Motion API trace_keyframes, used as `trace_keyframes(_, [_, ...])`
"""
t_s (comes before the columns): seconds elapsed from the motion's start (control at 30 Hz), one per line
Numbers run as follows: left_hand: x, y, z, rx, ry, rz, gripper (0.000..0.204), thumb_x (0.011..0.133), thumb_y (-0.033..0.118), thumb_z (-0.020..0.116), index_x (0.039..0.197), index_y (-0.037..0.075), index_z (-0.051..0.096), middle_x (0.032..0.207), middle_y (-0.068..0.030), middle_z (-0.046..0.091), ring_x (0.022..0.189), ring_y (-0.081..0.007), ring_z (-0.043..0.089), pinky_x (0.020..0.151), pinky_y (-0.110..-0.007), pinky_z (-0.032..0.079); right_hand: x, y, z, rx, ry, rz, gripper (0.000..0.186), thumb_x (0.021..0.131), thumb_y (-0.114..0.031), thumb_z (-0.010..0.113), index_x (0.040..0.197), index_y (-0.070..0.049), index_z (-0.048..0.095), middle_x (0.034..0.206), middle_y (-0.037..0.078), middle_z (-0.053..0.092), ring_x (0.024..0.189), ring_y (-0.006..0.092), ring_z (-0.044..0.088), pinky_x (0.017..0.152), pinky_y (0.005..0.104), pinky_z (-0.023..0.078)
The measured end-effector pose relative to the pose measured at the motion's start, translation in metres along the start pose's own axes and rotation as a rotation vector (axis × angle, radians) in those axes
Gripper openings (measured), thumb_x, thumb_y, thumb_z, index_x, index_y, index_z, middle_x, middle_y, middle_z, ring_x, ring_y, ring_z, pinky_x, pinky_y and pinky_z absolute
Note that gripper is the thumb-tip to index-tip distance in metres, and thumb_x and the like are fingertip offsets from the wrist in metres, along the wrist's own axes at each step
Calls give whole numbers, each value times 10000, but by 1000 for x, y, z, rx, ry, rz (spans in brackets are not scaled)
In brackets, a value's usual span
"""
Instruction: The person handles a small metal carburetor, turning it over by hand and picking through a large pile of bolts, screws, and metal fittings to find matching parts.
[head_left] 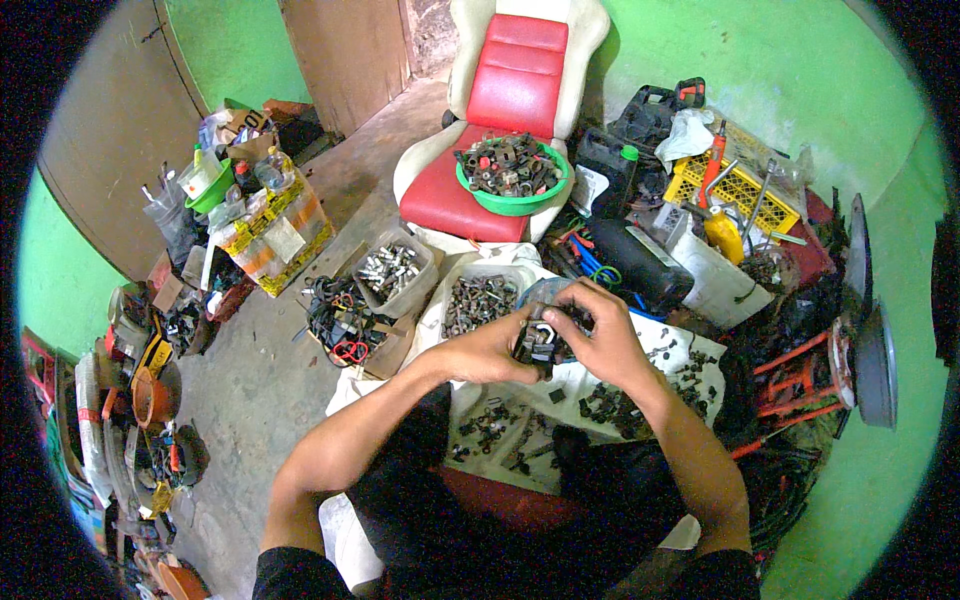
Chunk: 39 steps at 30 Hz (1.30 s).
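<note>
Close together over a white cloth (705, 350), my two hands grip one small dark part (541, 343) with pale metallic bits on it. Its exact kind cannot be made out. My left hand (492, 352) is closed round its left side. From the right, my right hand (604, 335) curls over it, thumb pressed on its top. Just beyond my left hand stands a pale tub (527, 272) of metal bolts or similar pieces (478, 303). Many small black parts (615, 405) lie scattered on the cloth, and more dark pieces (490, 425) lie nearer my lap.
A red and white seat (430, 205) ahead carries a green basin (505, 205) heaped with parts. Left of the cloth are a tub of silvery cylinders (392, 268) and red-handled scissors (350, 351). Tools and a yellow crate (770, 212) crowd the right; a full box (290, 245) stands left.
</note>
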<state>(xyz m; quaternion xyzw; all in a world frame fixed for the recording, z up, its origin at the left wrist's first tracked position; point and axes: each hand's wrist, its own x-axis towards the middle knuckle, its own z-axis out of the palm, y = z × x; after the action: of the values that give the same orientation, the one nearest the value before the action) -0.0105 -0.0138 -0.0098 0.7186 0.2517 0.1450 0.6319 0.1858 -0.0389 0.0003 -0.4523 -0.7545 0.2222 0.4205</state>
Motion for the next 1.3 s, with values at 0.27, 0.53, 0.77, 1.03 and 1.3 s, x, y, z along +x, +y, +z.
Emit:
trace_keyframes(0.27, [4,13,6,-516,173,-108,509,943,460,406,1278,77,428,1040,-57,588,891,-156,568,746,-299,482,0,-4,-4,-45,134,-29,228,799,-179,697,907,-6,594,869,139,595,835,309,609,752,375,473])
trace_keyframes(0.53, [10,0,2,-558,171,-75,529,981,510,294,1232,78,467,968,-39,572,786,-124,548,651,-266,456,0,-15,-2,-9,-26,-45,338,746,-213,750,973,-19,592,886,134,613,821,283,621,745,365,482])
trace_keyframes(0.77, [9,-2,7,-252,234,-38,592,977,508,323,1368,63,321,1081,-44,510,891,-117,517,745,-267,467,-2,-3,3,62,-35,46,284,769,-183,723,969,-13,614,914,132,645,849,260,633,780,346,479])
trace_keyframes(1.03, [15,1,8,-622,282,-180,461,962,514,362,1105,115,541,837,-39,615,733,-146,596,640,-299,511,2,12,11,187,11,172,209,852,-195,630,957,-16,603,886,101,651,837,179,621,788,300,460])
trace_keyframes(1.3, [18,-18,-32,-783,512,-165,514,965,531,249,922,132,571,741,-14,585,671,-153,542,658,-349,451,20,50,49,645,75,705,191,860,-212,572,937,-38,589,716,25,533,540,101,439,441,268,343])
